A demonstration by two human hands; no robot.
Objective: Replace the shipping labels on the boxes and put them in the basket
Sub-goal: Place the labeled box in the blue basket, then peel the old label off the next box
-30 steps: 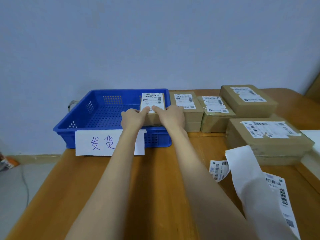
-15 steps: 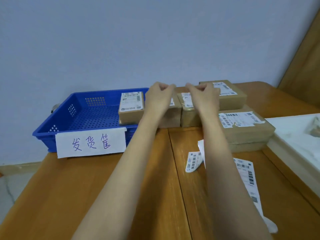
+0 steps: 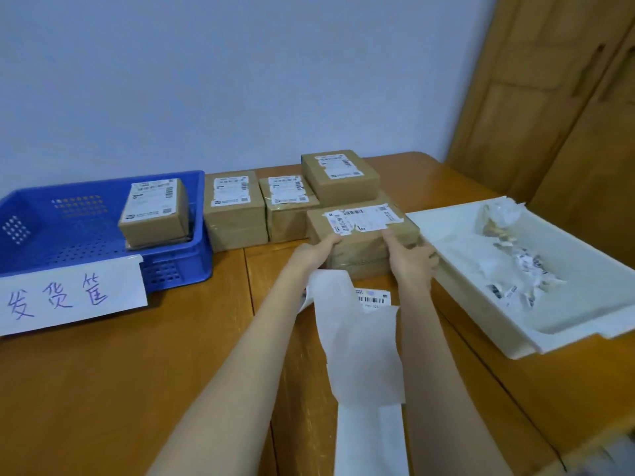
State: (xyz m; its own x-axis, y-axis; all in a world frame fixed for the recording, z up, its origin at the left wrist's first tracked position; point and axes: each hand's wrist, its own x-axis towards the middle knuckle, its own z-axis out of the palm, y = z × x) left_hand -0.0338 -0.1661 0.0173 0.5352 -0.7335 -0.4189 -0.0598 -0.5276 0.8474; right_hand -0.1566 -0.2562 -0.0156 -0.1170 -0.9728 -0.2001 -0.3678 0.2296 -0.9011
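A brown box with a torn white label [image 3: 360,231] lies on top of another box at the table's middle right. My left hand [image 3: 314,254] grips its near left corner, and my right hand [image 3: 410,257] grips its near right edge, thumb on top. One labelled box [image 3: 154,214] sits in the blue basket [image 3: 86,235] at the left. Three more labelled boxes stand behind: one [image 3: 235,211] beside the basket, one [image 3: 290,207] in the middle, one [image 3: 340,178] raised at the back. A strip of white label paper [image 3: 360,355] lies between my forearms.
A white tray [image 3: 515,304] holding crumpled torn labels sits at the right. A handwritten paper sign [image 3: 68,297] hangs on the basket's front. A wooden door stands at the far right, and the wall runs behind the table.
My hands left the box in the basket, rose, then came down to the right and took hold of the torn-label box. The view has swung right, bringing the white tray in.
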